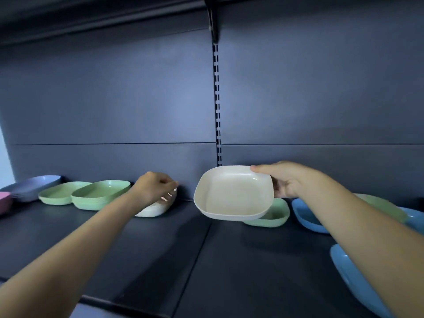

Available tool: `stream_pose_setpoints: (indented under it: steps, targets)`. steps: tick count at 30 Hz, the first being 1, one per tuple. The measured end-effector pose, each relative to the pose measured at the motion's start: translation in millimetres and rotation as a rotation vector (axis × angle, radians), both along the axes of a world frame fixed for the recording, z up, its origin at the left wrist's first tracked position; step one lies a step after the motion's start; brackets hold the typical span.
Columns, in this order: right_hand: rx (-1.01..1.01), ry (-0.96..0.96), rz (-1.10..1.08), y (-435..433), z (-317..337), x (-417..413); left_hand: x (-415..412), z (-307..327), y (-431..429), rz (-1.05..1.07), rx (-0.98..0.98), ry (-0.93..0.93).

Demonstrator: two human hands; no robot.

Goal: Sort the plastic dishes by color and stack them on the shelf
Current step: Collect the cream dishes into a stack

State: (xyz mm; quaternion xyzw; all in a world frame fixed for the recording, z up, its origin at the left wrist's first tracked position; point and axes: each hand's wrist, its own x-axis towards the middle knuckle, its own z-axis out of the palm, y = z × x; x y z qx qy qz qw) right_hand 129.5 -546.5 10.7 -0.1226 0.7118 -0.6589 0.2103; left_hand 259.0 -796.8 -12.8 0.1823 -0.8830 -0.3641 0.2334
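Observation:
My right hand (285, 180) grips a cream square dish (231, 193) by its right rim and holds it tilted above the dark shelf (160, 249). My left hand (156, 187) rests over a white dish stack (152, 211) against the back wall, fingers curled on its far rim. Left of that stand a green dish stack (101, 195) and a single green dish (59, 192). A lone green dish (274, 215) lies under the held dish. Blue dishes (307, 216) sit at the right, partly hidden by my right arm.
A grey-blue dish (32, 185) and a pink dish (4, 201) sit at the far left. Another blue dish (353, 276) lies near the right front edge. A slotted upright (216, 99) runs down the back wall, and an upper shelf hangs overhead.

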Motion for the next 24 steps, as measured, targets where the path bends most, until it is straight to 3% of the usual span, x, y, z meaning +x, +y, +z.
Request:
stream_pose_setpoints:
  steps: [9, 19, 24]
  targets:
    - [0.087, 0.127, -0.053, -163, -5, -3, 19, 19, -138, -0.067, -0.111, -0.040]
    - [0.098, 0.177, -0.211, -276, -39, -23, -24, -10, -205, -0.175, 0.148, -0.047]
    - [0.101, 0.185, -0.233, -283, -47, -27, -44, -29, -217, -0.077, -0.029, -0.089]
